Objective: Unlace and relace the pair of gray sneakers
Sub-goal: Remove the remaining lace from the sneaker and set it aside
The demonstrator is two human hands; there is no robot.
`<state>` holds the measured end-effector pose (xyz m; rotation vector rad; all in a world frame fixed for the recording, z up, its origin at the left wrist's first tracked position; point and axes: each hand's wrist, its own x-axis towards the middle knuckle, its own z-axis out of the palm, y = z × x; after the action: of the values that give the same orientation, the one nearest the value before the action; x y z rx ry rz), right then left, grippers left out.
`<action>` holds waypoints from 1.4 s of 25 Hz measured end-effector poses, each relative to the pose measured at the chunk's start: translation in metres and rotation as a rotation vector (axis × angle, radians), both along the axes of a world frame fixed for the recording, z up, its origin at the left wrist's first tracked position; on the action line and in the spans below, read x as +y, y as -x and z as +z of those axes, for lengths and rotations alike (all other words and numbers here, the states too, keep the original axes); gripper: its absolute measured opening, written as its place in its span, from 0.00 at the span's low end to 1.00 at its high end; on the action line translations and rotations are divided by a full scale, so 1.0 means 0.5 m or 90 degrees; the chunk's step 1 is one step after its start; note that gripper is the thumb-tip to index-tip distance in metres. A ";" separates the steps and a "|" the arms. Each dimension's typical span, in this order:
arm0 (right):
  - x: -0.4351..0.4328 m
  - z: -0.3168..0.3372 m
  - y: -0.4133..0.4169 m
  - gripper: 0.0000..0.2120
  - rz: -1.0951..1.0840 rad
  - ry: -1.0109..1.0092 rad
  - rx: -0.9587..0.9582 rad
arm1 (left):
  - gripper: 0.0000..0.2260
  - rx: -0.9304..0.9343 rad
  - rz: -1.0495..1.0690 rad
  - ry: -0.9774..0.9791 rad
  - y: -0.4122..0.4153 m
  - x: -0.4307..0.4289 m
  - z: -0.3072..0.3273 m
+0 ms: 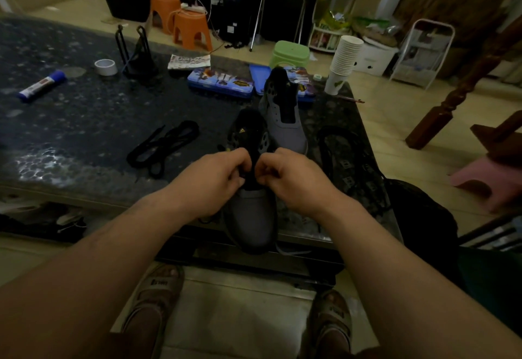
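**laceless_lou:** where's the shoe sitting in relation to the hands right now? Trying to work out the next pull.

**gripnerd:** The near sneaker (251, 217) is lying at the near edge of the table (84, 121), towards its right end. The toe is poking over that edge at the person and the heel is pointing at the far edge, so the long axis is running straight away from them. The left hand (209, 180) and right hand (293, 180) are sitting either side of the black tongue (251, 172), knuckles nearly touching and fingers curled in, pinching at the throat of the shoe. I can't tell if a lace is actually between the fingertips, too dark.

**laceless_lou:** and the other one?

**gripnerd:** The far sneaker (285, 115) is standing just behind it, looking laceless. A loose black lace (163, 144) is lying well off to the left, so I'm guessing the left hand is the closer one for grabbing it. Both hands are looking equally close to the eyelets.
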<state>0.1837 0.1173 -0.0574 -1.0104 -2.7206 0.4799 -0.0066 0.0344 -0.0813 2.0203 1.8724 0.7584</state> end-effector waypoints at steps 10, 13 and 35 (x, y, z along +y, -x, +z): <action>-0.007 0.019 0.032 0.18 -0.073 0.180 -0.094 | 0.08 0.059 0.012 0.032 -0.005 0.011 -0.005; -0.017 0.012 0.033 0.22 -0.233 0.262 0.018 | 0.14 -0.044 0.108 0.129 0.000 0.011 -0.005; -0.017 0.005 -0.003 0.08 -0.314 0.647 0.348 | 0.16 -0.129 0.154 0.278 -0.030 0.032 0.005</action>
<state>0.1851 0.1089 -0.0551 -1.3904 -1.5824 1.7788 0.0084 0.0504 -0.0787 1.4192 1.9749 0.5264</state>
